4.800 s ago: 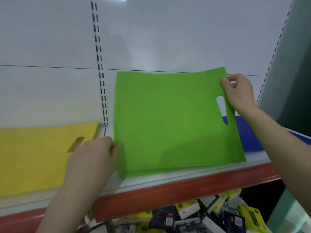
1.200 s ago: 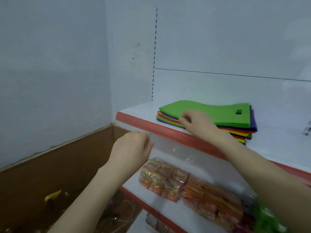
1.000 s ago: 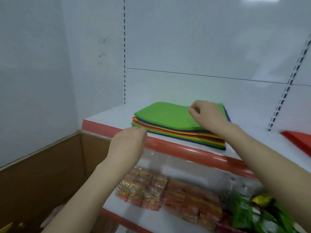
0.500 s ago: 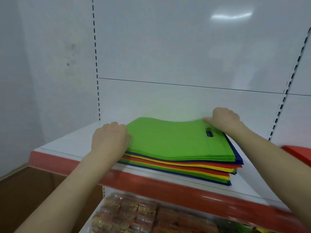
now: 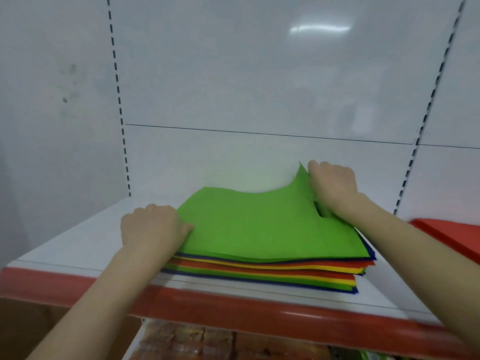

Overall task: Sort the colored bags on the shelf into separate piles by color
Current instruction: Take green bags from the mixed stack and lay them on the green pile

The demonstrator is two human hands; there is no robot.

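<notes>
Your right hand [image 5: 331, 187] pinches the far corner of the top green bag [image 5: 259, 224], peeling it up off the mixed stack [image 5: 259, 272] mid-shelf [image 5: 78, 245]. Left hand [image 5: 152, 229] grips the bag's left edge w/ curled fingers. Red pile [image 5: 452, 235] far right.

This is a shop, seen at a run of retail shelving. The shelf [image 5: 78, 245] is a flat white deck with a glossy red strip [image 5: 233, 306] along its front edge. Behind it stand shiny white back panels [image 5: 259, 74], divided by upright posts [image 5: 118, 94] marked with rows of dark slots. Goods lie here in bulk. There is a stack of flat bags [image 5: 259, 272] in blue, red, yellow and green, with a green bag [image 5: 259, 224] on top, and a red pile [image 5: 449, 235] near it on the right. Below the shelf, packets [image 5: 197, 341] in orange and brown wrapping are packed side by side.
</notes>
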